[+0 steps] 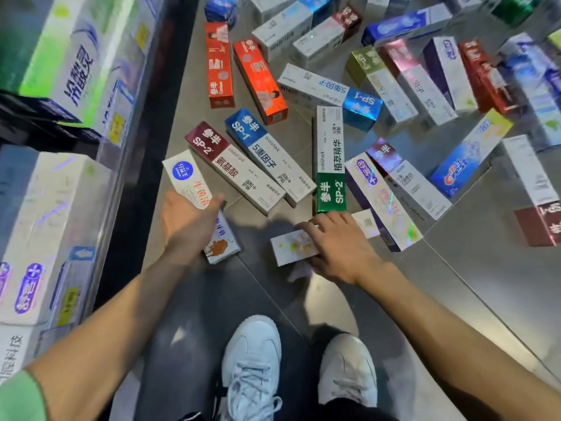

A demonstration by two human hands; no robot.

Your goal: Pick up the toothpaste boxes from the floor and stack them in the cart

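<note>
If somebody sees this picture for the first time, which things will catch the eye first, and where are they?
First, the many colourful toothpaste boxes scattered over the grey floor, filling the upper half of the view. Next, the two bare arms reaching down: the left hand grips a white box with a blue circle, the right hand rests on a small white box. White sneakers stand at the bottom.

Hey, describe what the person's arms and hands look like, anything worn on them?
Both forearms are bare. The left hand and right hand show no gloves, rings or watch. A green sleeve covers the left upper arm; the right arm shows no sleeve in view.
</note>
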